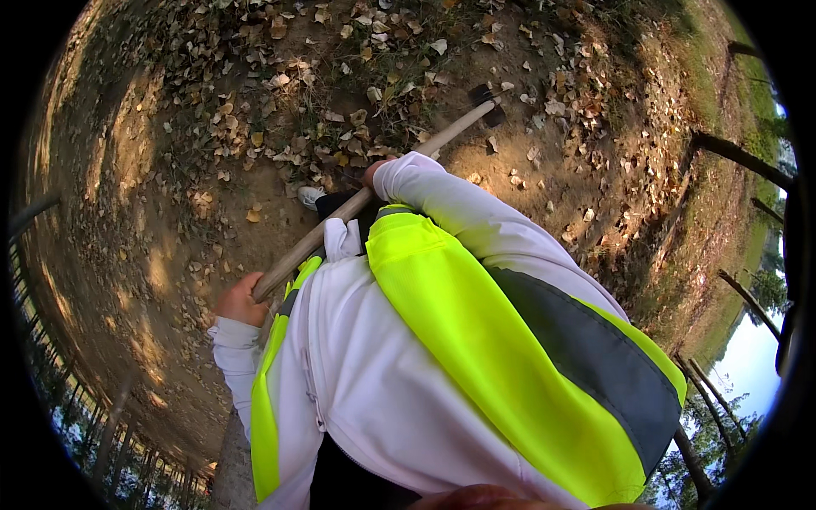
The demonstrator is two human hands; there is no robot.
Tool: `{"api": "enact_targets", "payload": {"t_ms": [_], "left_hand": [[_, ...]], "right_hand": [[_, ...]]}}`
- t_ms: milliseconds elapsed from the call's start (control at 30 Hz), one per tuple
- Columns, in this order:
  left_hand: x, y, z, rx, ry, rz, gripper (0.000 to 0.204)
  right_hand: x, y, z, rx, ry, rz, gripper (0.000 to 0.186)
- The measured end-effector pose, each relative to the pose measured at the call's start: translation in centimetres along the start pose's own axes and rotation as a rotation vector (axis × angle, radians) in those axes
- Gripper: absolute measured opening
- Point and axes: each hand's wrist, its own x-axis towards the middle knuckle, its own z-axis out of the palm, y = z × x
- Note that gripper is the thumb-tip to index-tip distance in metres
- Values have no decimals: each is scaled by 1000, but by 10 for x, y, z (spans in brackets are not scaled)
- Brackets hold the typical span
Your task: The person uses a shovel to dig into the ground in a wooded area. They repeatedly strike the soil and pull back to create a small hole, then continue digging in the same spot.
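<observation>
A long wooden handle [455, 133] runs slantwise across the front of my body, from lower left to upper right. At its far end is a small dark metal head [486, 104] by the leafy ground; the wood pokes out past it. The head looks like that of a mattock or hoe, but its exact shape cannot be made out. My left hand [241, 300] is closed round the near end of the handle. Further along, my right hand [375, 173] grips the shaft, partly hidden behind the white sleeve [450, 191].
Bare brown soil [246, 183] with dry fallen leaves [365, 119] and tufts of grass lies around me. A white shoe [310, 197] shows beneath the handle. Tree trunks [741, 159] stand at the right and left edges. A loose yellow-green vest [476, 340] hangs over my white jacket.
</observation>
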Motion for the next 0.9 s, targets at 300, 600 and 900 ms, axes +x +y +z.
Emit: {"api": "enact_targets", "payload": {"t_ms": [300, 600, 900], "left_hand": [[56, 34, 40, 6, -119, 73, 33], [-15, -1, 10, 58, -11, -45, 31], [35, 17, 34, -69, -35, -30, 31]], "right_hand": [[8, 77, 21, 181, 127, 154, 31], [-25, -27, -1, 22, 308, -184, 27], [70, 57, 43, -78, 214, -29, 35]]}}
